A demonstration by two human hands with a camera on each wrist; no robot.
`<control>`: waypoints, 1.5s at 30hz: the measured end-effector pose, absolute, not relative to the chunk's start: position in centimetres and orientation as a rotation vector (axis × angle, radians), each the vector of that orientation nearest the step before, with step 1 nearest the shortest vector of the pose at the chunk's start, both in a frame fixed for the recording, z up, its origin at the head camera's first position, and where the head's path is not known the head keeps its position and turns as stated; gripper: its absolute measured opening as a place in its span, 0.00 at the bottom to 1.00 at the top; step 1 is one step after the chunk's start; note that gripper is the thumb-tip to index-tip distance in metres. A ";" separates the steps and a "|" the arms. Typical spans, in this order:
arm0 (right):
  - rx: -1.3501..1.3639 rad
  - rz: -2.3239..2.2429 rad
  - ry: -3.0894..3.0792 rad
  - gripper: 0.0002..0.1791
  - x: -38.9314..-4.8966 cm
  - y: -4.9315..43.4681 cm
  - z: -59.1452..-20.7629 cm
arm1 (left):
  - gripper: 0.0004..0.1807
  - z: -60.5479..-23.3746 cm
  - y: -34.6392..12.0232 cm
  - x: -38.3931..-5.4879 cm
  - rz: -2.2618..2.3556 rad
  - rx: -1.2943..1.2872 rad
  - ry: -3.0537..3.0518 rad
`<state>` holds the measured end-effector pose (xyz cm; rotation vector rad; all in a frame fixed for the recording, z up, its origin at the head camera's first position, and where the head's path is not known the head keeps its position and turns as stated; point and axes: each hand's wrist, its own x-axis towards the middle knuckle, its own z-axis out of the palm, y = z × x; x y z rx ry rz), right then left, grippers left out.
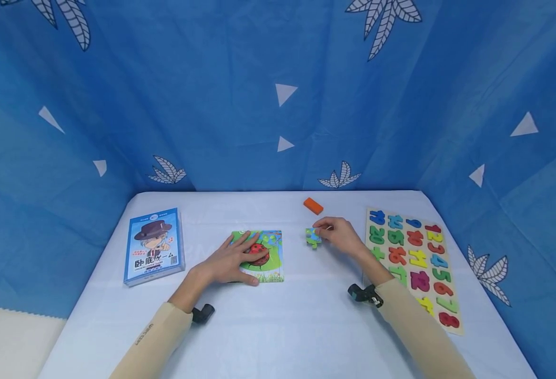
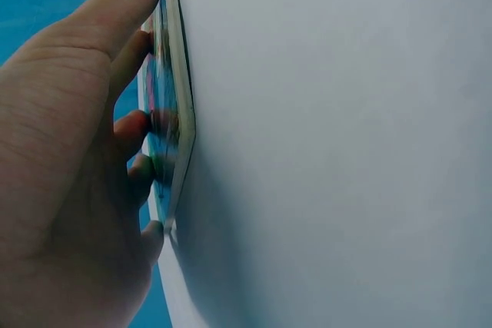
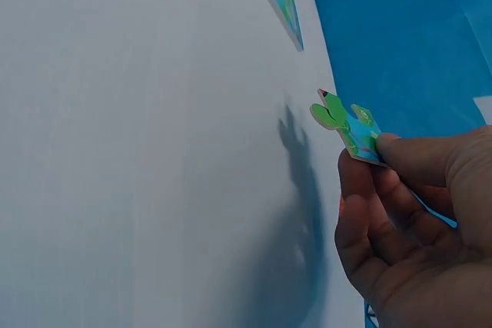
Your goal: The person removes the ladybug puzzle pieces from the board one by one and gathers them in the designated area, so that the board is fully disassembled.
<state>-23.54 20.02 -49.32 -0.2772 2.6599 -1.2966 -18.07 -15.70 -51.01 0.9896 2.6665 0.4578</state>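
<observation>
My left hand (image 1: 232,261) lies with fingers spread on a square ladybug jigsaw puzzle (image 1: 274,266) in the middle of the table. In the left wrist view its fingertips touch the face of the puzzle board (image 2: 181,90), whose pale edge shows. To the right, my right hand (image 1: 341,235) pinches a green and blue jigsaw piece (image 1: 312,238) between thumb and fingers. The right wrist view has that piece (image 3: 350,127) held above the tabletop, with its shadow below. A gap separates it from the puzzle.
An orange block (image 1: 313,206) lies behind the right hand. At the right, a board of colourful raised numbers (image 1: 424,263) sits partly under the right forearm. A blue card game box (image 1: 154,245) lies at the left. Blue curtain (image 1: 240,105) surrounds the white table (image 1: 278,337).
</observation>
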 end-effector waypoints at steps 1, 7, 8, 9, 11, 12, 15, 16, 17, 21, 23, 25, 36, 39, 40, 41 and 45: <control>-0.277 -1.278 2.672 0.09 -23.6 20.4 -49.3 | 0.48 -51.0 -15.7 -18.0 0.456 0.989 2.666; -0.277 -1.193 2.733 0.09 -23.9 21.9 -49.0 | 0.47 -51.1 -15.9 -18.0 0.473 0.998 2.674; -0.273 -1.180 2.741 0.10 -23.9 22.1 -48.9 | 0.47 -51.1 -15.9 -18.0 0.476 0.998 2.674; -0.265 -1.167 2.747 0.10 -24.0 22.4 -48.9 | 0.47 -51.1 -15.9 -18.1 0.475 0.999 2.675; -0.256 -1.148 2.751 0.10 -24.1 22.7 -48.9 | 0.47 -51.1 -15.9 -18.1 0.475 1.000 2.674; -0.252 -1.142 2.750 0.10 -24.1 22.9 -48.9 | 0.47 -51.1 -15.9 -18.1 0.472 1.001 2.674; -0.250 -1.132 2.741 0.10 -24.3 23.4 -49.1 | 0.47 -51.0 -15.9 -18.1 0.464 1.003 2.670; -0.251 -1.126 2.736 0.10 -24.4 23.6 -49.1 | 0.47 -51.0 -15.9 -18.1 0.465 1.002 2.670; -0.248 -1.123 2.732 0.10 -24.4 23.7 -49.1 | 0.48 -51.0 -15.9 -18.1 0.465 1.000 2.669; -0.219 -1.090 2.733 0.10 -24.7 24.1 -49.1 | 0.48 -51.0 -15.7 -18.2 0.466 0.992 2.661; -0.197 -1.072 2.733 0.10 -24.8 24.3 -49.1 | 0.48 -51.1 -15.7 -18.2 0.462 0.986 2.658; -0.176 -1.058 2.724 0.10 -25.0 24.5 -49.2 | 0.48 -51.1 -15.6 -18.2 0.457 0.977 2.657; -0.138 -0.988 2.720 0.08 -25.6 24.7 -49.3 | 0.48 -51.1 -15.9 -18.1 0.463 0.978 2.668; -0.164 -0.974 2.734 0.08 -25.5 24.7 -49.2 | 0.48 -51.2 -15.9 -18.1 0.455 0.984 2.673; -0.176 -0.969 2.739 0.08 -25.5 24.7 -49.2 | 0.48 -51.2 -15.9 -18.1 0.454 0.986 2.673; -0.185 -0.964 2.743 0.07 -25.5 24.7 -49.2 | 0.48 -51.2 -15.9 -18.1 0.451 0.988 2.672; -0.199 -0.935 2.761 0.07 -25.5 24.7 -49.1 | 0.48 -51.1 -15.8 -18.1 0.453 0.992 2.668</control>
